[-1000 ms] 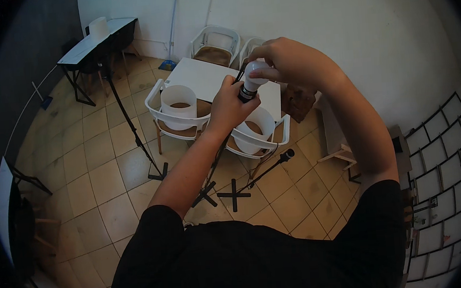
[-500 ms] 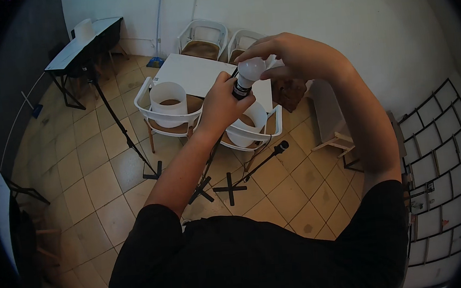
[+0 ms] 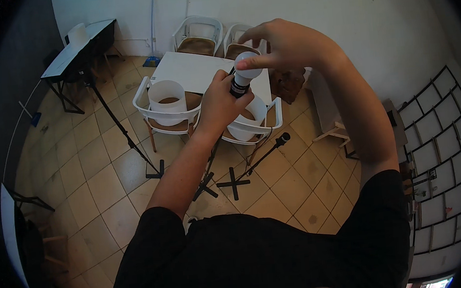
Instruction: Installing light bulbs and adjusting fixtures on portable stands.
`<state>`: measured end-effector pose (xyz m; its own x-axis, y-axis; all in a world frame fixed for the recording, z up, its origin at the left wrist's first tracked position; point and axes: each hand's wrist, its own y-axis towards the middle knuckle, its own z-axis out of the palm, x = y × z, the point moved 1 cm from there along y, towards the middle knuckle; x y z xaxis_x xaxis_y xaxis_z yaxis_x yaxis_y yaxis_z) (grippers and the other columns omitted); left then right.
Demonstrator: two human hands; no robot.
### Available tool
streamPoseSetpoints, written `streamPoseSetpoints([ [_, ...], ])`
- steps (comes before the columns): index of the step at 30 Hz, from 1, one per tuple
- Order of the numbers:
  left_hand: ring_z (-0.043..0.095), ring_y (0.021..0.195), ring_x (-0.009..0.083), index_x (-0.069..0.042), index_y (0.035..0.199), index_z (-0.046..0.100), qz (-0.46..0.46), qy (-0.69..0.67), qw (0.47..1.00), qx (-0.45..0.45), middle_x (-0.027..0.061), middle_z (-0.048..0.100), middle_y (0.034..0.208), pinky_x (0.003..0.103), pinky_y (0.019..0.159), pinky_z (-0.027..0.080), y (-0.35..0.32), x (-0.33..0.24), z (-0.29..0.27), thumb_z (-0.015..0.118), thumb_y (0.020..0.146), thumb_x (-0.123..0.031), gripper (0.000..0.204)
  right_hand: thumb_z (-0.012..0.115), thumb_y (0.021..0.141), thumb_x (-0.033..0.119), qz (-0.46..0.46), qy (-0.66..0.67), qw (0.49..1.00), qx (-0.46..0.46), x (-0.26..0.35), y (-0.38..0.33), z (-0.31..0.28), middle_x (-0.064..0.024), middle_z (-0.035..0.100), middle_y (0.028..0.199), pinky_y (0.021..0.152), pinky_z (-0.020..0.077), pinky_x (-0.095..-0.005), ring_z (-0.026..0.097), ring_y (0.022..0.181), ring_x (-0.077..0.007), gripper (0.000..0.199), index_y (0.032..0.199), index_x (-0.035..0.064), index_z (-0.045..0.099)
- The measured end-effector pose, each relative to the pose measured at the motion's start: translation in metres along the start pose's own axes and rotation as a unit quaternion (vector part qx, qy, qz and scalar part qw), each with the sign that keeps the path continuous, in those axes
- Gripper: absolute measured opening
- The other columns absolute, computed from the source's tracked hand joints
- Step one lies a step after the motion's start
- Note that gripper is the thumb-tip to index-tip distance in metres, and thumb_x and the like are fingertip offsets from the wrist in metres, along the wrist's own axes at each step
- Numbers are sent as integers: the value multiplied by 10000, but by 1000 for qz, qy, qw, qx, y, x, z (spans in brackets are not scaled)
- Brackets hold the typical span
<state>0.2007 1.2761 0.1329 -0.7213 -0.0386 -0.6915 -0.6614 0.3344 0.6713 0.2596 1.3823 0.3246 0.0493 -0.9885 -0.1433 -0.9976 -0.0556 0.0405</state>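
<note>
Over the white table (image 3: 195, 68), as your head camera sees it, your left hand (image 3: 219, 104) wraps the black socket (image 3: 238, 88), with the white bulb (image 3: 248, 74) at its mouth. Your right hand (image 3: 290, 44) is loose, fingers spread, thumb across the bulb; you cannot tell whether it presses. Bulb and socket look joined, though how fully the bulb is seated is hidden. The low black stand (image 3: 280, 141) shows no bulb, and two white cylinders (image 3: 168, 106) rest on chairs (image 3: 174, 115). The bulb's long axis tilts slightly right, globe up and away from you, base toward your left fist.
</note>
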Motion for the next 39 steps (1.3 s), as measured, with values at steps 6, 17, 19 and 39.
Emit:
streamPoseSetpoints([
  [6,597,754,345,7,881,643,-41,7,999,28,128,528,884,441,683,488,1,2,-5,722,763,-256,300,820,683,106,-230,108,967,-3,-6,8,5,-109,723,946,755,557,-349,702,816,-244,517,1179,168,691],
  [17,605,767,354,0,882,642,-8,-7,1000,14,132,541,891,450,689,488,0,5,0,723,770,-265,299,795,757,383,31,-44,998,40,14,18,9,-139,716,861,707,542,-360,677,739,-262,468,1053,29,721],
  [19,606,767,357,2,883,643,20,-14,1000,-13,134,545,891,451,689,487,1,5,-2,725,769,-263,299,805,750,346,-71,50,996,-5,3,15,5,-139,715,905,717,541,-358,677,773,-252,458,1082,43,715],
  [39,610,733,320,21,864,647,-39,-55,997,29,128,563,857,410,673,482,1,6,-2,705,787,-202,243,792,751,311,-238,170,951,-99,-4,8,9,-187,707,975,759,551,-341,697,844,-290,461,1126,56,705],
])
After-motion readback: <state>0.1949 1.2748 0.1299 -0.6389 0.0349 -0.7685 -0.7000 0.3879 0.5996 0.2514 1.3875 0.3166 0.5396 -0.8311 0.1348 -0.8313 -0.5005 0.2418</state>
